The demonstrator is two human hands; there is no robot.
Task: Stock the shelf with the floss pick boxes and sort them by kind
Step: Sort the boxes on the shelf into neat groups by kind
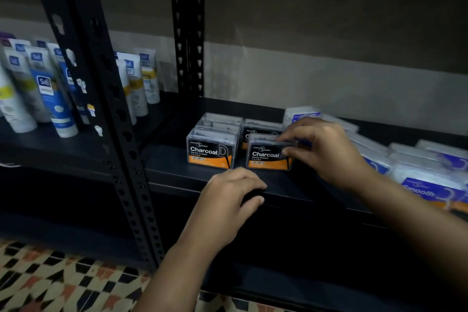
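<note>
On the black shelf (177, 175) stand two rows of clear boxes labelled "Charcoal" in black and orange. The left row's front box (211, 152) has more boxes behind it. My right hand (321, 149) pinches the front box of the right row (268, 156) by its right side, thumb on the front, fingers on the top. Behind it stands another charcoal box (260, 129). My left hand (228, 200) rests with curled fingers on the shelf's front edge and holds nothing. To the right lie several white and blue "Smooth" boxes (428, 190), partly hidden by my right arm.
Several white and blue tubes (48, 91) stand on the neighbouring shelf at the left, beyond a black perforated upright (111, 99). A second upright (188, 33) stands at the back. A patterned tile floor (50, 284) shows below.
</note>
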